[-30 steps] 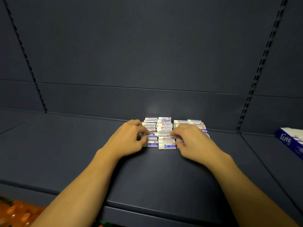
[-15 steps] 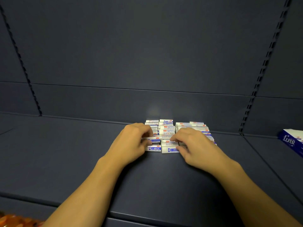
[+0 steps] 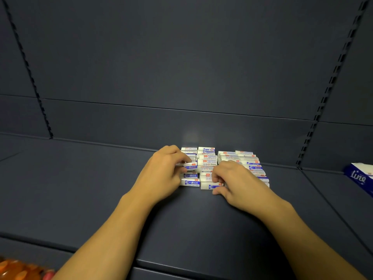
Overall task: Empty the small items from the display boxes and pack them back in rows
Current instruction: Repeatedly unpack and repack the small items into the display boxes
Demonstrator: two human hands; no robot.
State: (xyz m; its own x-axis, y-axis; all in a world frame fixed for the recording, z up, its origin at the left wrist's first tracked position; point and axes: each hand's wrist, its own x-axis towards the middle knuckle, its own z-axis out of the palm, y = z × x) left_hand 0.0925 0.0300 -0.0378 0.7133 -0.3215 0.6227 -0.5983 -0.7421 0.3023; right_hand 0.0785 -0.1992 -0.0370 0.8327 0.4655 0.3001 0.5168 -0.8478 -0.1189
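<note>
On a dark shelf [image 3: 101, 188], small white-and-blue packets [image 3: 207, 158] lie in close rows against the back panel. The left hand [image 3: 161, 174] has its fingers curled round one packet [image 3: 189, 167] in the left row, pinching it at its near end. The right hand [image 3: 238, 178] is curled over the packets next to it, fingertips on a front packet [image 3: 210, 186] and thumb on the shelf beside it. A blue and white tissue pack [image 3: 359, 176] sits well apart at the far right edge.
</note>
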